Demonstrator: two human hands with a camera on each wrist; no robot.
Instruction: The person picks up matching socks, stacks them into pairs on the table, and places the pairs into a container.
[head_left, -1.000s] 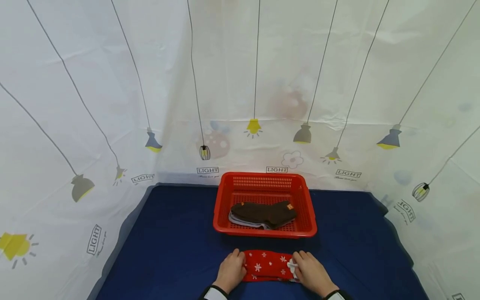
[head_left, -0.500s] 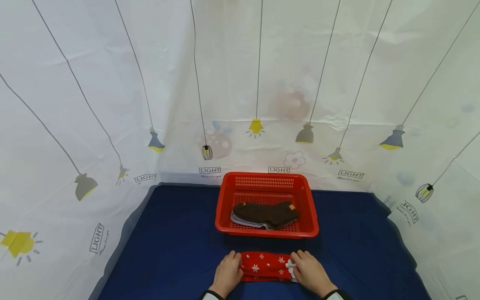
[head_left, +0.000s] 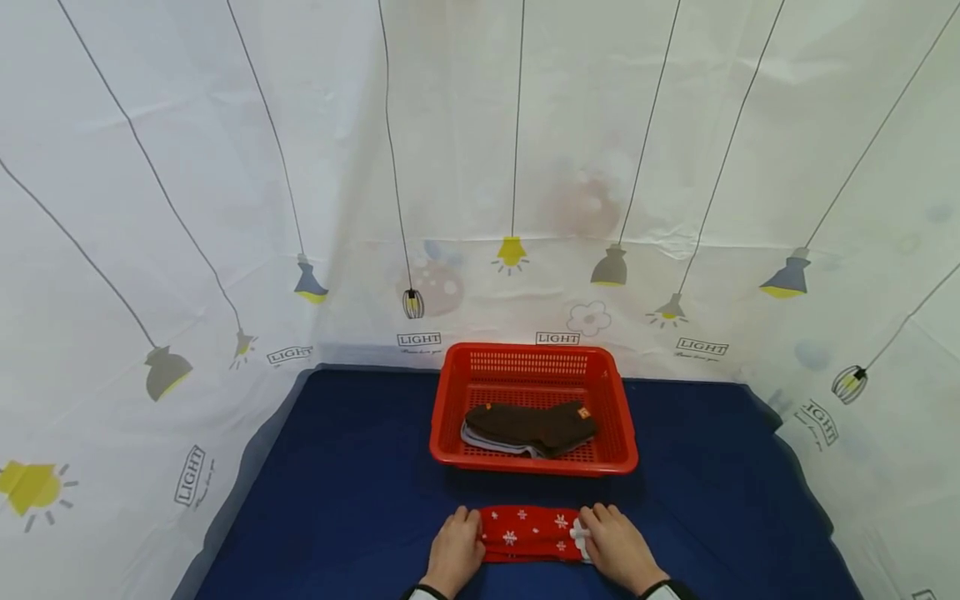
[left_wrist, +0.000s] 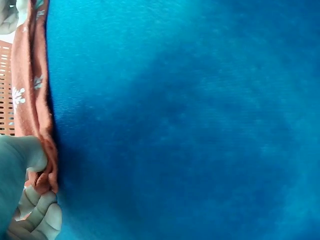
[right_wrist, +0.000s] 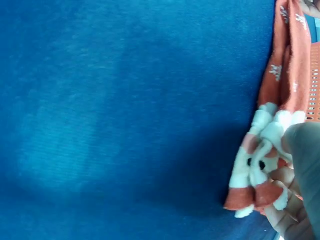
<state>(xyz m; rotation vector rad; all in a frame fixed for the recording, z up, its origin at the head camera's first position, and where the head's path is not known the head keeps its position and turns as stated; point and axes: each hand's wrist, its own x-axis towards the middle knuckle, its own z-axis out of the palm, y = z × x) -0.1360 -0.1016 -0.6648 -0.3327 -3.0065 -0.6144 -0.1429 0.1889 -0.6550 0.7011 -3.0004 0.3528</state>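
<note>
A pair of red socks (head_left: 528,533) with white snowflakes lies stretched sideways between my hands, laid one on the other. My left hand (head_left: 455,550) pinches the plain red end; in the left wrist view its thumb (left_wrist: 34,154) presses on top with fingers curled below. At the other end my right hand (head_left: 621,546) grips near the white part, its thumb over the fabric. Past that grip, the right wrist view shows the socks' patterned end (right_wrist: 250,172), white and red with a dark spot, hanging out below the fingers.
A red plastic basket (head_left: 442,446) stands just beyond the socks. Inside it lie dark brown socks (head_left: 532,429) on top of light grey ones (head_left: 498,447). A dark blue cloth (head_left: 345,483) covers the table, and a white lamp-printed curtain (head_left: 480,167) rises behind and at both sides.
My left hand has drawn slightly left, and the socks lie straighter and flatter between my hands. The right hand keeps its grip with little movement. The basket stays put.
</note>
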